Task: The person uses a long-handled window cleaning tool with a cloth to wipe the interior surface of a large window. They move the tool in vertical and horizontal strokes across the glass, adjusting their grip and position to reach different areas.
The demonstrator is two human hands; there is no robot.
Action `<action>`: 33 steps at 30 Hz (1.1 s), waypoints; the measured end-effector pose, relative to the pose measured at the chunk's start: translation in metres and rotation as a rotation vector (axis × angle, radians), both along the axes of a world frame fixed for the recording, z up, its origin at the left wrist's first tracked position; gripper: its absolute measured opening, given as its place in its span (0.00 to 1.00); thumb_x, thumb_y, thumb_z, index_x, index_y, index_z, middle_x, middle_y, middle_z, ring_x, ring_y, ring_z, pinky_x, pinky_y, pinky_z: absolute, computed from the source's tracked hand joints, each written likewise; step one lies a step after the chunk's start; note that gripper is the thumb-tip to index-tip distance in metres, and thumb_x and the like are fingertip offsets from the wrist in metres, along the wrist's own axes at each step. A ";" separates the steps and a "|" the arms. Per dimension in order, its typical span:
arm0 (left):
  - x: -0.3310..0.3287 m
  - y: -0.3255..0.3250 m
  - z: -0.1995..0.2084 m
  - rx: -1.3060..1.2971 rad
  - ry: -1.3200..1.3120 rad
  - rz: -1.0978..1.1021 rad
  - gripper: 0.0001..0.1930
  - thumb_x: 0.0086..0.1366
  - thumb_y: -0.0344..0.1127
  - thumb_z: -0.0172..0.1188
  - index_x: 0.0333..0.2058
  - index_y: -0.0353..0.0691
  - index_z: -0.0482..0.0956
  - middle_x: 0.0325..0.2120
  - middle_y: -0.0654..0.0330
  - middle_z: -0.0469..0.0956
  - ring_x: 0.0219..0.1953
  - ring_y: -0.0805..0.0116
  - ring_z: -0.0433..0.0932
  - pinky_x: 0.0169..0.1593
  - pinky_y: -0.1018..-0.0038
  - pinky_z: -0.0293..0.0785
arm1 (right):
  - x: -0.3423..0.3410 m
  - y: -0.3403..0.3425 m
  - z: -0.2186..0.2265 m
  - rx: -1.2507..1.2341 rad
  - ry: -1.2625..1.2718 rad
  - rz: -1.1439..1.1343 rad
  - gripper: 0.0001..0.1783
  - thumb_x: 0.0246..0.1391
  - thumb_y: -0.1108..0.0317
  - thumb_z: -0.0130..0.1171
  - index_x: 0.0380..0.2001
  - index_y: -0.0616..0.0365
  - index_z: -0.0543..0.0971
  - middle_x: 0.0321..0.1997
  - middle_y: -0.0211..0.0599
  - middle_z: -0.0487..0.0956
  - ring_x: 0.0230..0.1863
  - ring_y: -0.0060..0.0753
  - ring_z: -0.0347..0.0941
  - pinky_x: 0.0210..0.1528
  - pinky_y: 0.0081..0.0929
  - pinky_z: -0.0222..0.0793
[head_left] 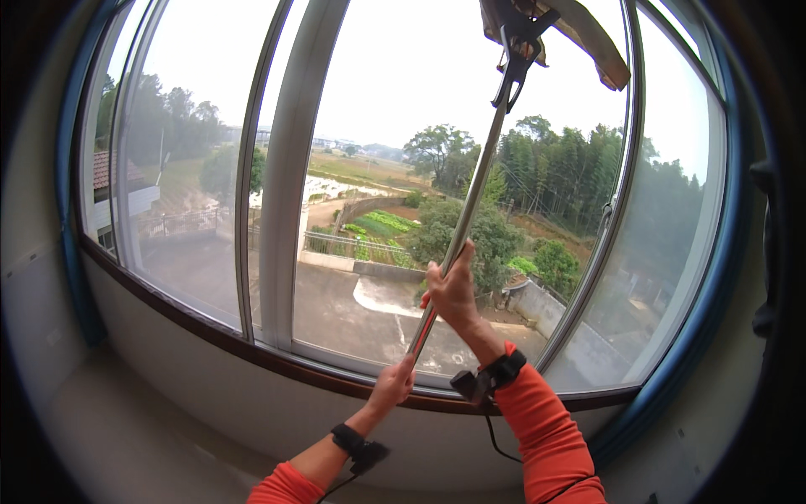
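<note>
A long silver pole slants up and to the right across the window opening. At its top is a black forked head, with a tan, cloth-like piece spreading beside it. The upper frame edge cuts part of this off, so I cannot tell its exact kind. My right hand is closed round the pole's lower middle, with the index finger stretched up along it. Lower down, near the sill, my left hand is wrapped round the bottom part of the pole, hiding its end.
The sliding window's metal post stands left of the pole, with a glass pane beyond it. A second pane is on the right. Below runs a brown sill. Blue curtains hang at both sides. Outside are a concrete yard and trees.
</note>
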State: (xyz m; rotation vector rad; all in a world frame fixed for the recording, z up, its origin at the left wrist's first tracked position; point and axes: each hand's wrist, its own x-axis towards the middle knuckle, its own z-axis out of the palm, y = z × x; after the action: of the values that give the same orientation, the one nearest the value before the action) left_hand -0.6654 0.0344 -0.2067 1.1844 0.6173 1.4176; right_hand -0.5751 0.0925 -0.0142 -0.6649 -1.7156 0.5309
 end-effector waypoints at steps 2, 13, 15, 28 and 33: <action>-0.010 -0.018 -0.075 -0.055 0.034 0.097 0.30 0.69 0.62 0.44 0.17 0.44 0.67 0.12 0.69 0.63 0.12 0.81 0.61 0.17 0.81 0.55 | -0.019 -0.018 -0.068 0.003 -0.005 0.078 0.28 0.58 0.76 0.49 0.55 0.52 0.47 0.20 0.34 0.67 0.10 0.28 0.69 0.10 0.29 0.70; -0.078 -0.211 -0.275 -0.369 -0.044 0.069 0.30 0.65 0.68 0.45 0.20 0.47 0.68 0.10 0.72 0.60 0.11 0.81 0.59 0.15 0.81 0.54 | -0.100 -0.150 -0.286 -0.359 -0.299 0.256 0.40 0.59 0.68 0.57 0.62 0.56 0.41 0.20 0.35 0.72 0.18 0.31 0.74 0.19 0.31 0.72; -0.086 -0.217 -0.250 -0.363 -0.058 0.047 0.30 0.64 0.70 0.45 0.20 0.47 0.68 0.10 0.72 0.60 0.11 0.80 0.59 0.15 0.81 0.54 | -0.108 -0.152 -0.266 -0.361 -0.234 0.307 0.37 0.58 0.68 0.57 0.60 0.58 0.44 0.21 0.35 0.72 0.17 0.30 0.74 0.19 0.30 0.71; -0.135 -0.090 0.089 -0.014 0.041 0.046 0.34 0.64 0.72 0.40 0.30 0.40 0.66 0.11 0.72 0.56 0.10 0.83 0.54 0.14 0.82 0.53 | -0.152 -0.052 0.097 0.090 -0.133 0.276 0.21 0.60 0.71 0.49 0.51 0.62 0.52 0.20 0.34 0.64 0.11 0.29 0.67 0.12 0.30 0.74; -0.154 -0.077 0.166 0.232 -0.025 0.171 0.24 0.71 0.60 0.42 0.34 0.42 0.65 0.14 0.73 0.56 0.11 0.85 0.51 0.14 0.84 0.49 | -0.184 -0.044 0.186 0.139 -0.182 0.201 0.22 0.59 0.69 0.51 0.48 0.63 0.53 0.24 0.40 0.68 0.15 0.34 0.73 0.15 0.31 0.77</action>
State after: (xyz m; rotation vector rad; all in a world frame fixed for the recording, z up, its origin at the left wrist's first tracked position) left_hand -0.8191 -0.0422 -0.0402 1.3173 0.5576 1.6817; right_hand -0.7588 0.0486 0.1717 -0.4544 -1.9850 0.4965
